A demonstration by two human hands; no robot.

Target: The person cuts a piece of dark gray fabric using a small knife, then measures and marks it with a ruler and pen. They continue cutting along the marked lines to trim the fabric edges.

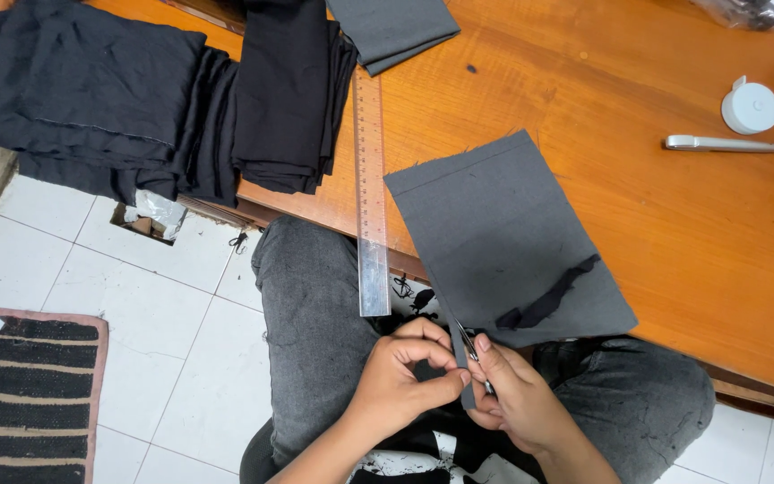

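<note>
A dark grey fabric piece (503, 233) lies on the orange wooden table (674, 224), its near corner hanging over the edge. My left hand (400, 376) pinches a narrow grey strip at that corner. My right hand (517, 399) holds small scissors (472, 350) at the strip, blades pointing up toward the fabric. A short black scrap (548, 300) rests on the grey piece. Both hands are above my lap, in front of the table's edge.
A clear ruler (371, 197) lies left of the fabric. Folded black cloth stacks (136, 99) and a grey folded piece (391, 31) sit at the back left. A white round container (750, 108) and a silver pen (723, 143) lie right. A striped mat (20, 390) lies on white floor tiles.
</note>
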